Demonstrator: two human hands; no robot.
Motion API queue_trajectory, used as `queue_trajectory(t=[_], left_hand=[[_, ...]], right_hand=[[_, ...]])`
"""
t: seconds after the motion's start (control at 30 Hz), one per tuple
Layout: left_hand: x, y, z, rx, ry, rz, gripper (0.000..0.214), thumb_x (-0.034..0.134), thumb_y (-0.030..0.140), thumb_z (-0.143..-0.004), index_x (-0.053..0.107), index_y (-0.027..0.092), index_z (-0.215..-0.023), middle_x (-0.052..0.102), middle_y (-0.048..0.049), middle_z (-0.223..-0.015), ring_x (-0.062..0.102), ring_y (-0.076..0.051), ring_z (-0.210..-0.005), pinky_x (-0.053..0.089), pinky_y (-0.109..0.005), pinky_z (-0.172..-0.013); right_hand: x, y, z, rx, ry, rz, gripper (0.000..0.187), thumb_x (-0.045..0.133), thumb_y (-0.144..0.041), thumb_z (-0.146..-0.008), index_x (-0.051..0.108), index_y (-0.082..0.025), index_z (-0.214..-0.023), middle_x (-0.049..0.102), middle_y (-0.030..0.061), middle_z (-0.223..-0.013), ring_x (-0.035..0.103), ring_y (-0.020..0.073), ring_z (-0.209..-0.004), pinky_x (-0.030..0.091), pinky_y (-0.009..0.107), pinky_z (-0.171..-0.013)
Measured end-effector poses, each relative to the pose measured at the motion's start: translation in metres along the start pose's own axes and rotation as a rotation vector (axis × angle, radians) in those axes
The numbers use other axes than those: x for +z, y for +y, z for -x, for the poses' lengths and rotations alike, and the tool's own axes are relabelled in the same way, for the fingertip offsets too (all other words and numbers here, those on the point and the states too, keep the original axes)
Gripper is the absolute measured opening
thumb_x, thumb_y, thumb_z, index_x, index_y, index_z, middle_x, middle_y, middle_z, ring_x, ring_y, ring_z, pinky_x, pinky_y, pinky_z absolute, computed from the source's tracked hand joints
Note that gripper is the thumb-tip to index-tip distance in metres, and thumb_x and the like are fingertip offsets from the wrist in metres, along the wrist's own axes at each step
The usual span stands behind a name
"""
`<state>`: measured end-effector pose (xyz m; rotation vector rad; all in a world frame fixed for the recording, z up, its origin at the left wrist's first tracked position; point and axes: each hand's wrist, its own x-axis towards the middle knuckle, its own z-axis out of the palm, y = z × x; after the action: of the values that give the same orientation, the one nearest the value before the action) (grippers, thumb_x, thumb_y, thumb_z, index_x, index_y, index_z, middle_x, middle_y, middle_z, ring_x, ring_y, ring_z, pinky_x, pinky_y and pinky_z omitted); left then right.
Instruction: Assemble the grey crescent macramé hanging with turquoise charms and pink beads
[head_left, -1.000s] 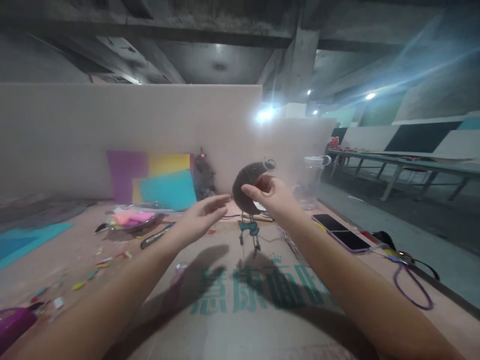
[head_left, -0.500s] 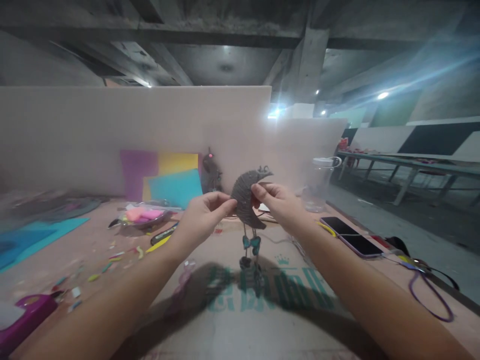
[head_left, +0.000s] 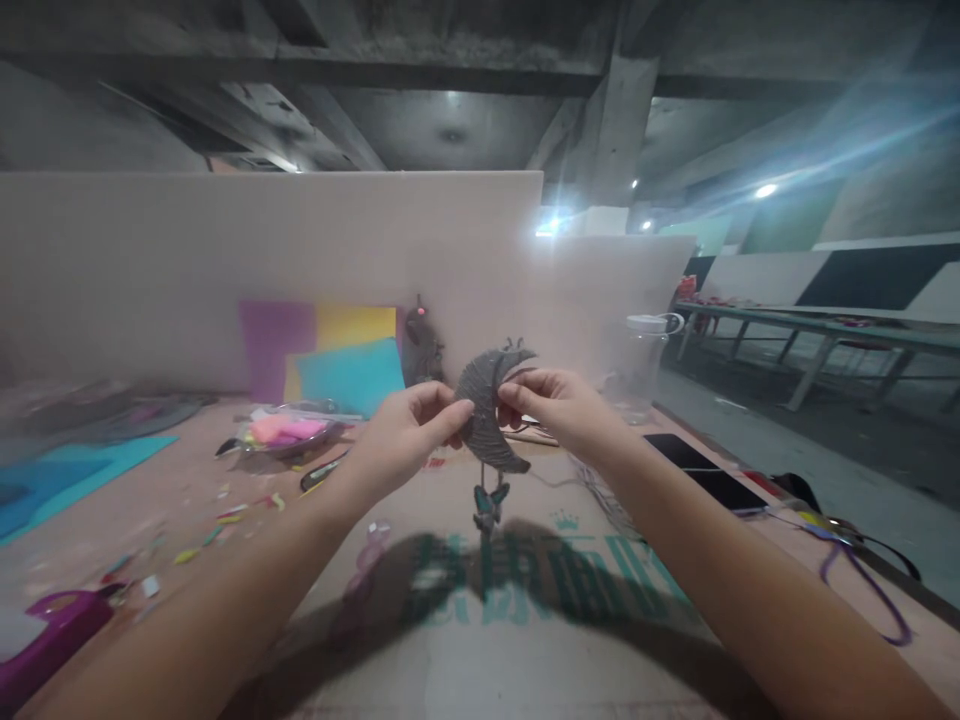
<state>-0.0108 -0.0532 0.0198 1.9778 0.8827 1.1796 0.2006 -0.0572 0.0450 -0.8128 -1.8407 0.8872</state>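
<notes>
A grey, ridged crescent-moon ornament (head_left: 486,410) is held up above the tabletop between my two hands. My left hand (head_left: 420,425) pinches its outer curve between thumb and fingers. On the inner curve, the thumb and fingertips of my right hand (head_left: 544,400) are closed on it. Small curled bits stick up from the moon's upper tip. Beneath the moon, thin strands carry a dark teal butterfly-like piece (head_left: 490,503). Part of each edge of the moon is hidden by my fingertips.
Coloured sheets (head_left: 349,375) lean against the pale partition (head_left: 187,260). Left are a bowl of pink clay (head_left: 289,432), a utility knife (head_left: 322,470), scattered scraps and a magenta tool (head_left: 60,640). Right are a clear jug (head_left: 637,370), a phone (head_left: 701,470) and a purple cord (head_left: 862,590).
The moon has moved slightly left and down and turned a little, with both hands still on it. Its hanging pieces have swung, and the lower ones now show less clearly.
</notes>
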Motion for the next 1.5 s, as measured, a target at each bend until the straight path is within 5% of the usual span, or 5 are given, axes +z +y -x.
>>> queue_trajectory(t=[0.23,0.53,0.93,1.17,1.5], left_hand=[[0.005,0.006,0.008,0.084,0.2,-0.306,0.036,0.058,0.05,-0.089,0.051,0.019,-0.072,0.051,0.0047,-0.061,0.048,-0.012,-0.059,0.034,-0.024,-0.056],[0.002,0.005,0.006,-0.005,0.088,-0.125,0.037,0.059,0.053,-0.088,0.053,0.019,-0.075,0.058,0.0029,-0.066,0.053,-0.013,-0.063,0.038,-0.024,-0.058],[0.003,0.005,0.006,0.017,0.054,-0.078,0.036,0.06,0.051,-0.089,0.055,0.019,-0.074,0.064,0.0026,-0.068,0.057,-0.012,-0.064,0.039,-0.023,-0.058],[-0.004,0.006,-0.003,-0.023,0.119,-0.141,0.034,0.06,0.048,-0.087,0.055,0.018,-0.072,0.065,0.0002,-0.068,0.06,-0.014,-0.064,0.044,-0.025,-0.062],[0.003,0.0,0.005,0.01,0.071,-0.158,0.036,0.057,0.054,-0.09,0.058,0.019,-0.082,0.066,-0.0002,-0.075,0.06,-0.016,-0.071,0.041,-0.026,-0.062]], right_hand=[[0.006,0.003,0.009,-0.074,0.113,0.365,0.024,0.07,-0.039,-0.081,0.06,-0.018,-0.074,0.062,-0.0001,-0.069,0.055,0.0125,-0.063,0.043,0.026,-0.059],[0.009,0.017,0.009,-0.791,0.165,0.715,0.014,0.057,-0.019,-0.094,0.07,-0.021,-0.099,0.07,0.0086,-0.092,0.065,0.0183,-0.087,0.052,0.033,-0.078],[0.018,0.016,0.009,-0.605,0.169,0.442,0.01,0.055,-0.019,-0.094,0.059,-0.021,-0.084,0.058,0.0017,-0.079,0.055,0.0143,-0.074,0.045,0.029,-0.07],[-0.009,0.002,0.015,-0.404,0.404,0.148,0.028,0.044,-0.045,-0.1,0.045,-0.024,-0.082,0.046,-0.0036,-0.066,0.045,0.013,-0.06,0.039,0.029,-0.061],[-0.015,-0.008,0.01,-0.077,0.052,0.329,0.03,0.06,-0.044,-0.088,0.071,-0.016,-0.086,0.068,0.0045,-0.08,0.058,0.0145,-0.07,0.044,0.028,-0.065]])
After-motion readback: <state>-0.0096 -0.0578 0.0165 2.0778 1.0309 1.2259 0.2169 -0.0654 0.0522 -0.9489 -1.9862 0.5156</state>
